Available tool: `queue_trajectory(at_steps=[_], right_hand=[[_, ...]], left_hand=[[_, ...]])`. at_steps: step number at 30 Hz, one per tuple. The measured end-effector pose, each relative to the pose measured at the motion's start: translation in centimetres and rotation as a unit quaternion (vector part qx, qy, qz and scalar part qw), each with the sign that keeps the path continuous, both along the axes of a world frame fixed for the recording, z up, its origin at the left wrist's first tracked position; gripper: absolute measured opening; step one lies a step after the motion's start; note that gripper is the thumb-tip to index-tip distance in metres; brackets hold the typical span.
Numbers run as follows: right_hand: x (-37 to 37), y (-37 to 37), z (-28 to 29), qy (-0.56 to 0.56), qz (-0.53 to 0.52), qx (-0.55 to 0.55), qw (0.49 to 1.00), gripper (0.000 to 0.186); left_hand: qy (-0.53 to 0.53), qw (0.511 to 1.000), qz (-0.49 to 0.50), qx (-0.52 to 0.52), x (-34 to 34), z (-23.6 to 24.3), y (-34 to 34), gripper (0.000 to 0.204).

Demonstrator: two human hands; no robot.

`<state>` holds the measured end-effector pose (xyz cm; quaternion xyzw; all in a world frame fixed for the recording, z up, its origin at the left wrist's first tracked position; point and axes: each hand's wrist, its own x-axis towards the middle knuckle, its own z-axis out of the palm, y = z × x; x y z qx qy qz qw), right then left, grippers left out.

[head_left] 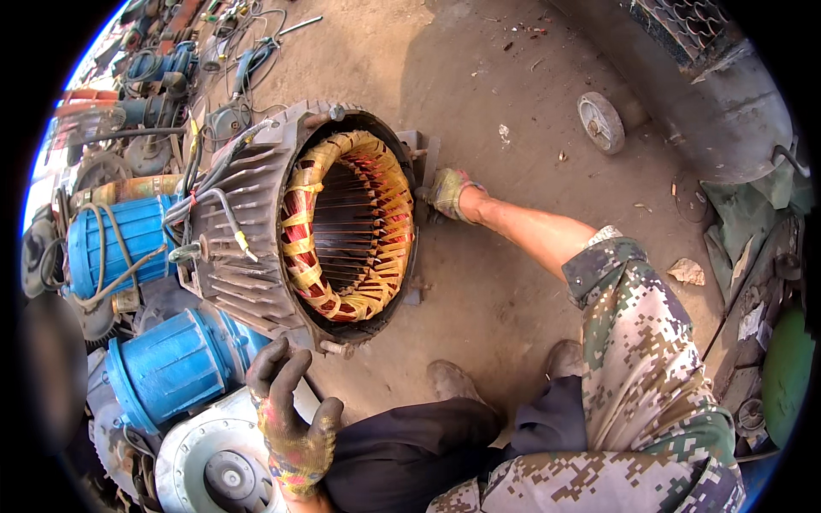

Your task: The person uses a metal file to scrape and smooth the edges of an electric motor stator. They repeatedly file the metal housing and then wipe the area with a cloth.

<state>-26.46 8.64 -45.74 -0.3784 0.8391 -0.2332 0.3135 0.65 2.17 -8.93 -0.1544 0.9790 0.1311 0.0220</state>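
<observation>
1. Stator housing (256,214) of a large electric motor lies on its side on the dirt ground (496,282), its open end facing us; we see copper windings (342,227) bound in yellow tape ringing the bore.
2. Our right hand (449,192), in a worn glove, reaches across and presses on the far rim of the housing beside its mounting foot; we cannot tell whether the fingers are curled around anything.
3. Our left hand (291,419), also gloved, is spread loose with nothing in it, just below the near rim of the housing and not clearly touching it.
4. Blue motors (175,363) sit to the left of the housing, and a pale fan cover (214,457) lies under the left hand.
5. Well apart, a small wheel (601,122) rests on the ground near a grey tank (727,111).
</observation>
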Motion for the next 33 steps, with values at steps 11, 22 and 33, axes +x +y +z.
queue_trajectory(at_steps=[11, 22, 33], right_hand=[[0.6, -1.2, -2.7, 0.029, 0.040, -0.004, 0.999, 0.041], [0.8, -0.3, -6.9, 0.242, 0.092, -0.069, 0.964, 0.024], [-1.2, 0.2, 2.0, -0.083, -0.011, 0.020, 0.996, 0.057]], left_hand=[[-0.008, 1.000, -0.014, -0.012, 0.4, 0.3, -0.3, 0.057], [-0.014, 1.000, 0.016, 0.003, 1.2, 0.9, -0.3, 0.061], [-0.011, 1.000, -0.019, 0.010, 0.8, 0.7, -0.4, 0.053]])
